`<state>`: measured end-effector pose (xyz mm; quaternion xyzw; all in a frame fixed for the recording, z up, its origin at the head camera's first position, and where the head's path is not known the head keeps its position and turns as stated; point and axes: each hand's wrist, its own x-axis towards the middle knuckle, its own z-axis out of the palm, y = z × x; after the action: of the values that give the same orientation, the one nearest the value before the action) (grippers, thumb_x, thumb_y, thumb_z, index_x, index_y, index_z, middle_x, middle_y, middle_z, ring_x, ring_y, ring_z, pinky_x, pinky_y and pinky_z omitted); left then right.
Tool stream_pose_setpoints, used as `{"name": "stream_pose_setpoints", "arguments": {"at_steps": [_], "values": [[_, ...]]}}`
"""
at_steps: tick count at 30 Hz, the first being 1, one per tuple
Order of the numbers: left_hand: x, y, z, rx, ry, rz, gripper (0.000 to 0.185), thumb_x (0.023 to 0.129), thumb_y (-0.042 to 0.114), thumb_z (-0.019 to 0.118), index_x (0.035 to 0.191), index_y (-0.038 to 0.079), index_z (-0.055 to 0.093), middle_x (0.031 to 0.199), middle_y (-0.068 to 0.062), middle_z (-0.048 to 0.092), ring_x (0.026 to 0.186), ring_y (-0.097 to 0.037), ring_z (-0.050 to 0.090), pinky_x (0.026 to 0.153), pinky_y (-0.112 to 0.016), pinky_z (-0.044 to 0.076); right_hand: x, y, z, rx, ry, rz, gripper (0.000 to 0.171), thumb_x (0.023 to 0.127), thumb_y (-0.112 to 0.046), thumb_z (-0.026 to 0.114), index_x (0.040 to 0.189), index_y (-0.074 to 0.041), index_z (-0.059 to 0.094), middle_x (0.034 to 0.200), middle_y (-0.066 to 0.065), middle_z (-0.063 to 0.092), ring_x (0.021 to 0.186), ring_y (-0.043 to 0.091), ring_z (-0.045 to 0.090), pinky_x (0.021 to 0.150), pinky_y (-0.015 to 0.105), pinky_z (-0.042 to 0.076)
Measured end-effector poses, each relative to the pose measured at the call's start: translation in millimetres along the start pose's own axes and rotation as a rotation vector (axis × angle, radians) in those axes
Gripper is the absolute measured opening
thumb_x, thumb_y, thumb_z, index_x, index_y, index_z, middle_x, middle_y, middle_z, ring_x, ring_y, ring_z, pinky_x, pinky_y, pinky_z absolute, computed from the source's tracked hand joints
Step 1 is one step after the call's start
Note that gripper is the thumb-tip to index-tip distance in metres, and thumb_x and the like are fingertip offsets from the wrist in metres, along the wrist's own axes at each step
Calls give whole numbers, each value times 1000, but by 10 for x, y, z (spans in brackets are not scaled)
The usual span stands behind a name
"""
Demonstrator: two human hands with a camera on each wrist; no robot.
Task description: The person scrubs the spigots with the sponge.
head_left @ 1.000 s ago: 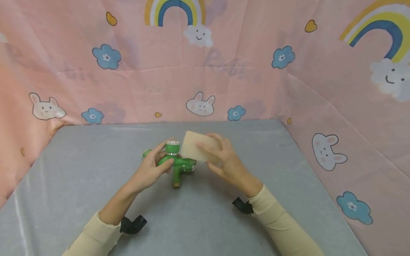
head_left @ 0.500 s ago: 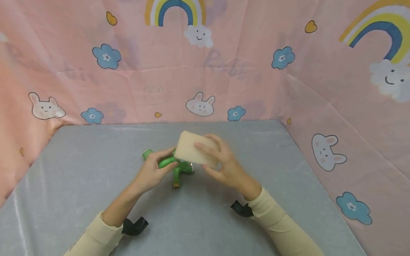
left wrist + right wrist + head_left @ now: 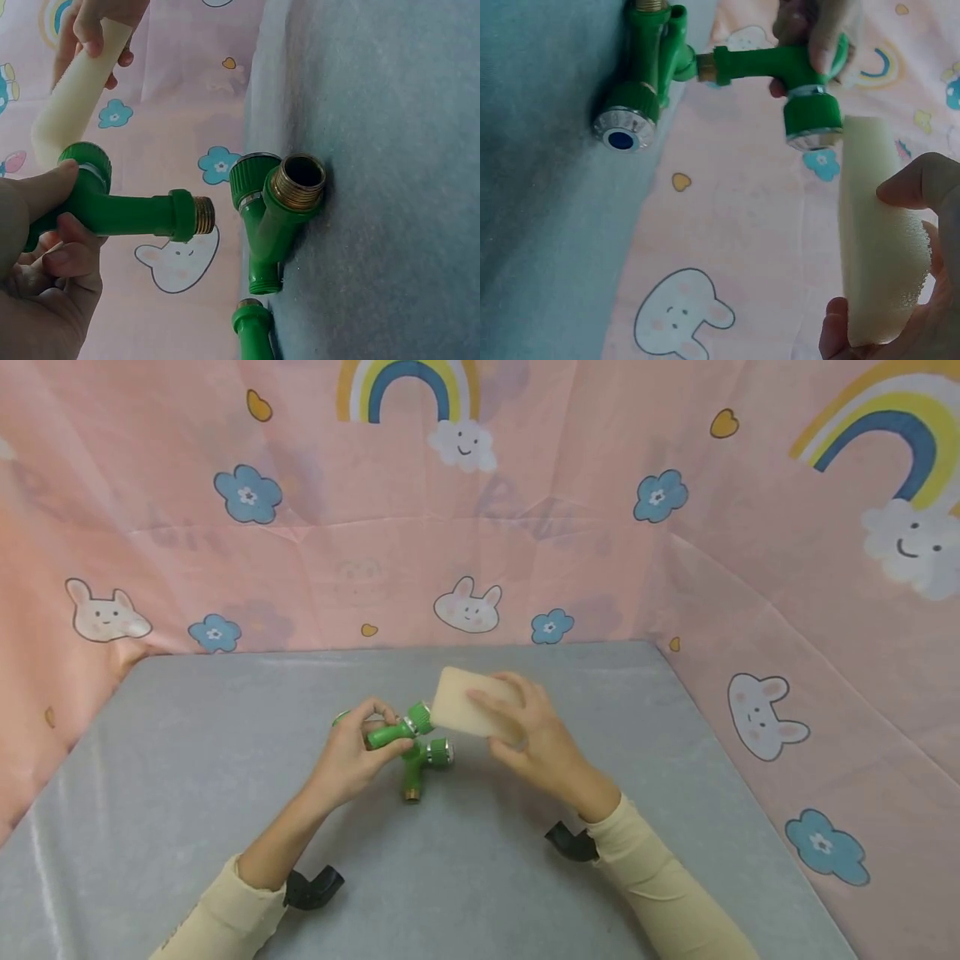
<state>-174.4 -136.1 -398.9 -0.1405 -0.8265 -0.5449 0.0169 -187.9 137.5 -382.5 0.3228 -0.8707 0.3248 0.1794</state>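
Note:
My left hand grips a green plastic tap by its body and holds it a little above the grey table. Its knob end points at a beige sponge, which my right hand pinches between thumb and fingers. In the left wrist view the held tap shows a brass threaded end, and the sponge sits just behind its knob. In the right wrist view the sponge stands upright just right of the chrome-capped knob.
A second green tap with a brass mouth lies on the table under the held one. A third green piece lies behind my left hand. Pink patterned cloth walls close in the table's back and right side.
The sponge slid left over the tap's knob, then drew back to the right. My left hand tipped the tap from knob-up to lying sideways, knob towards the sponge.

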Motion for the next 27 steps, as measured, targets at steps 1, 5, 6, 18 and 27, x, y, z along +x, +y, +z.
{"name": "stream_pose_setpoints", "arguments": {"at_steps": [1,5,6,18,27], "values": [[1,-4,-3,11,-5,-4,28,88,5,77,103,0,55,92,-21,77,58,-7,54,49,-20,43,1,-3,-9,4,2,9,60,80,-4,70,137,-21,64,144,19,48,125,40,47,90,52,52],[2,-16,-13,48,-61,-22,26,86,5,79,105,3,62,91,-17,75,54,-7,44,47,-20,38,3,-36,4,31,-10,-28,57,80,-6,70,135,-20,65,143,19,49,124,40,48,93,51,49],[4,-19,-13,59,-77,-24,26,85,5,79,106,4,63,93,-16,75,55,-8,43,48,-20,37,0,-52,18,36,-21,-49,56,80,-7,70,135,-19,65,142,19,50,123,39,49,92,50,49],[-24,-42,79,6,-99,9,40,85,-5,75,124,-8,64,117,-26,72,100,-32,74,82,-32,63,-58,-186,212,141,-160,-110,55,88,-12,71,142,-18,60,148,18,45,131,38,47,99,53,49],[-15,-18,-1,-67,-51,49,18,86,2,78,102,-5,72,93,-21,77,68,-11,70,59,-29,60,-37,-97,122,93,-130,-35,59,83,-5,71,139,-21,63,145,18,48,127,36,49,91,45,53]]}}
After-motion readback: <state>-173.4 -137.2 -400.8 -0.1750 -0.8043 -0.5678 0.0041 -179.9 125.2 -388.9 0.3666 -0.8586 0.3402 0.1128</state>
